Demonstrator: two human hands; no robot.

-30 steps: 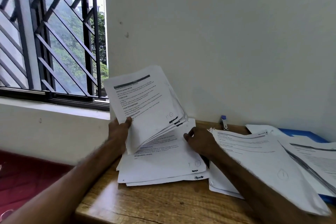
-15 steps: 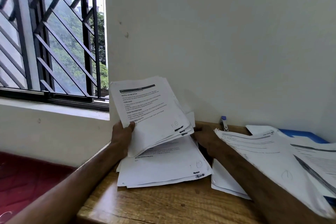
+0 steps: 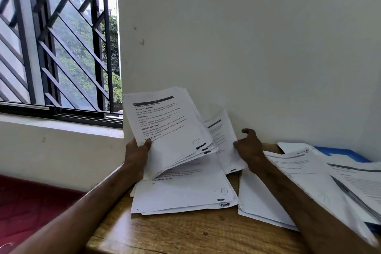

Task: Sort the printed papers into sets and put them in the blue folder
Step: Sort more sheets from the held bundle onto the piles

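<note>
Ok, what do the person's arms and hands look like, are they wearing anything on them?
The left hand and right hand are bare, with no gloves. The left forearm and right forearm are bare too; no sleeve reaches into view. No watch, bracelet or ring shows on the parts that are visible.

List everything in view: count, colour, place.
held sheaf: one, white printed sheets, raised above the left pile
single sheet: one, white, tilted up near the wall
left pile: one, white, flat on the table
right pile: one, white, spread partly over the folder
blue folder: one, blue, back right, partly covered
table: one, brown wood
window grille: one, dark, left
left hand: grips the held sheaf
right hand: pinches the single sheet
</note>
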